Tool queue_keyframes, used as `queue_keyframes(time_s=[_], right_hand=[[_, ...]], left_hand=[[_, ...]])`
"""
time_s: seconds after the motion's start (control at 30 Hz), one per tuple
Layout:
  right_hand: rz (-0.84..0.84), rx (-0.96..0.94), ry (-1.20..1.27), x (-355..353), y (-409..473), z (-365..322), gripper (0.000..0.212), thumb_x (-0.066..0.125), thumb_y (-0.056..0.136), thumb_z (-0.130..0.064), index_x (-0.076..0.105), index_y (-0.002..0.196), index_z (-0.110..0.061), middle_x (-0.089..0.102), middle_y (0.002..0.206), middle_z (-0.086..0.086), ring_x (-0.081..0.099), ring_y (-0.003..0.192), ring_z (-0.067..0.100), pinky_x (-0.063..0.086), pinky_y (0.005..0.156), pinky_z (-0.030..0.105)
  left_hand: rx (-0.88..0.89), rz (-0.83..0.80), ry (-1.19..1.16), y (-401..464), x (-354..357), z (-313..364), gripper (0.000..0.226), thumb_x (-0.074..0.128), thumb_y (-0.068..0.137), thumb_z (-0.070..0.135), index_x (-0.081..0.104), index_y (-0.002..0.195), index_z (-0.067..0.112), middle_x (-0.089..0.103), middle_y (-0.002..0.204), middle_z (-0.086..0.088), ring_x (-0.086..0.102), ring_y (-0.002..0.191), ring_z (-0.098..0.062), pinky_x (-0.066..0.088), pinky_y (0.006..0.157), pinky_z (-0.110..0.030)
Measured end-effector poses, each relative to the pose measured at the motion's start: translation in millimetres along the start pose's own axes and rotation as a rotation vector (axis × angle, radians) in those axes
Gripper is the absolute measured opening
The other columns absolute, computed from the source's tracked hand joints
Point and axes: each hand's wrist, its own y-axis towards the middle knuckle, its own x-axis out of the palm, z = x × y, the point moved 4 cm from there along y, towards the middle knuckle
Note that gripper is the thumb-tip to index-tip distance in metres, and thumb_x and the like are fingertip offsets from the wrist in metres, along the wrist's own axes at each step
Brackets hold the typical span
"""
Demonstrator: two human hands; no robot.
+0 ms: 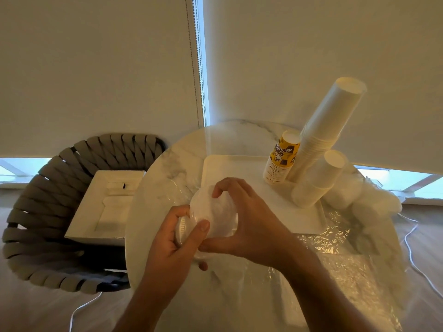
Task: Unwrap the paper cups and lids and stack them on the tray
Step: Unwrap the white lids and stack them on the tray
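A stack of white lids (213,212) in clear plastic wrap hangs above the table's near left part. My left hand (175,245) grips its lower end, thumb pressed on the top lid. My right hand (244,221) curls over the stack's far side, fingertips on the wrap. On the white tray (239,173) stand upside-down cup stacks: a tall white stack (328,125), a yellow printed stack (280,161) and a short white stack (318,183).
Loose clear wrap (335,236) lies over the round marble table (167,168) on the right and front. More wrapped white lids (369,200) sit right of the tray. A woven chair (48,212) on the left holds an open white box (103,207). White cables run along the floor.
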Motion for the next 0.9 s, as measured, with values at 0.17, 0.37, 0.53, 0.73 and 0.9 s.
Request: queue_keyframes(time_s=[0.17,0.37,0.53,0.73,0.9], right_hand=[[0.008,0.054,0.054,3.4,3.1,6.8,0.073,0.087,0.069,-0.051,0.035,0.119,-0.042,0.048,0.137,-0.015,0.048,0.115,0.008,0.053,0.095,0.030],[0.203,0.157,0.197,-15.7,14.0,41.1,0.072,0.085,0.061,-0.052,0.044,0.119,-0.043,0.051,0.132,-0.013,0.056,0.114,0.017,0.057,0.090,0.043],[0.342,0.279,0.019,-28.1,28.0,88.5,0.068,0.089,0.068,-0.038,0.048,0.122,-0.031,0.043,0.136,-0.001,0.044,0.116,0.015,0.045,0.094,0.033],[0.203,0.410,-0.129,3.2,36.1,145.9,0.069,0.088,0.070,-0.030,0.050,0.127,-0.020,0.043,0.140,0.007,0.037,0.110,0.013,0.034,0.087,0.025],[0.083,0.442,-0.195,24.2,38.7,170.7,0.074,0.087,0.065,-0.033,0.051,0.128,-0.021,0.045,0.140,0.008,0.049,0.117,0.024,0.045,0.090,0.030]], left_hand=[[0.014,-0.022,0.011,0.7,-0.4,-1.6,0.017,0.062,0.080,0.036,0.062,0.095,0.043,0.067,0.095,0.017,0.070,0.084,-0.021,0.056,0.045,-0.037],[0.016,0.022,0.014,0.6,-6.4,-3.3,0.020,0.075,0.080,0.031,0.061,0.089,0.041,0.062,0.102,0.024,0.066,0.094,-0.012,0.055,0.044,-0.034],[0.042,0.047,0.084,-3.0,-9.6,-2.9,0.033,0.075,0.084,0.017,0.059,0.087,0.046,0.059,0.105,0.028,0.064,0.096,-0.005,0.054,0.042,-0.031],[0.049,0.072,0.117,-7.3,-13.4,0.2,0.041,0.075,0.085,0.009,0.059,0.082,0.047,0.056,0.100,0.032,0.064,0.088,0.000,0.053,0.039,-0.032],[0.049,0.084,0.116,-8.8,-16.6,0.1,0.043,0.075,0.086,0.007,0.059,0.083,0.047,0.056,0.101,0.031,0.063,0.089,-0.003,0.052,0.038,-0.032]])
